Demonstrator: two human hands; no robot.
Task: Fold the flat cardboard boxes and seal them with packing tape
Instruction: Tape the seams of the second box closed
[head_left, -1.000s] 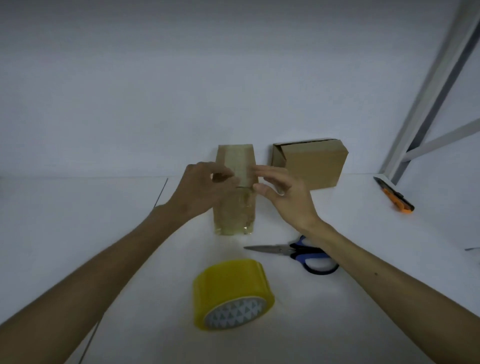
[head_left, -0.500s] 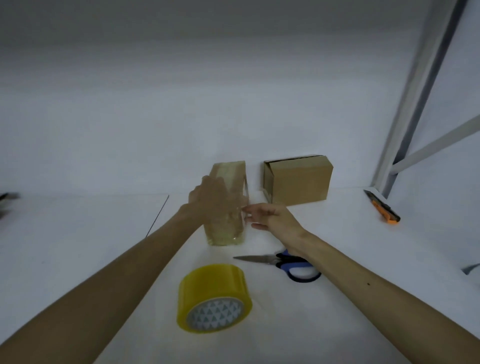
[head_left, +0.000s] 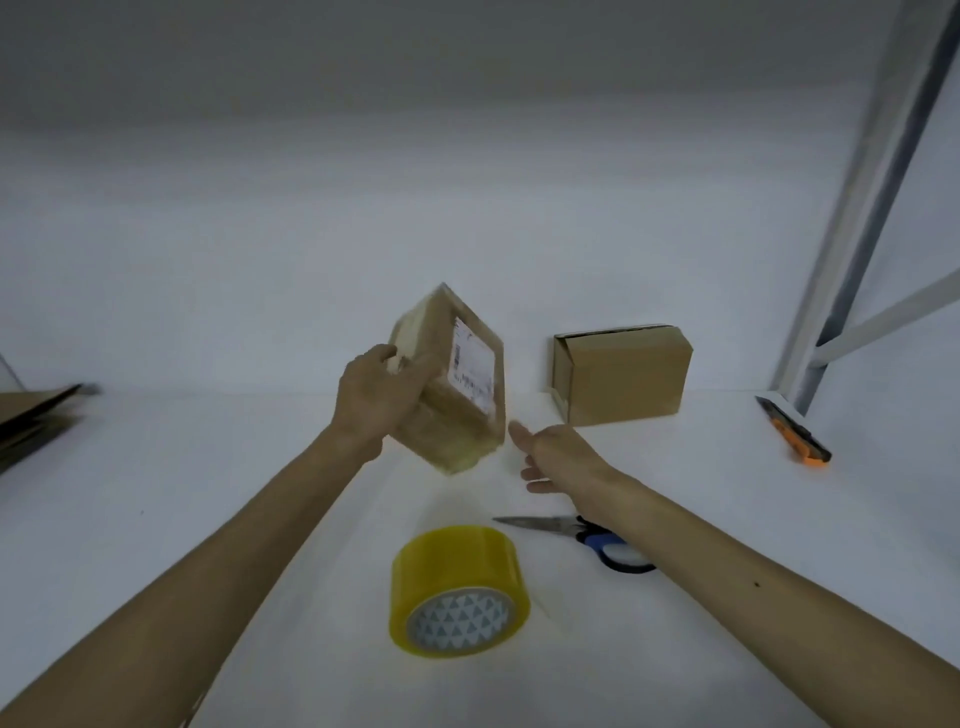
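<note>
My left hand grips a small taped cardboard box and holds it tilted above the white table; a white label shows on its upper face. My right hand hovers just right of the box with fingers relaxed, holding nothing. A yellow roll of packing tape stands on the table in front of me. A second folded cardboard box sits at the back against the wall, its top flap slightly ajar.
Blue-handled scissors lie right of the tape roll, partly under my right forearm. An orange utility knife lies far right near a grey metal frame post. Flat cardboard sheets lie at the far left edge.
My left hand lifted the taped box off the table and tilted it, showing the label. My right hand let go and dropped lower to the right.
</note>
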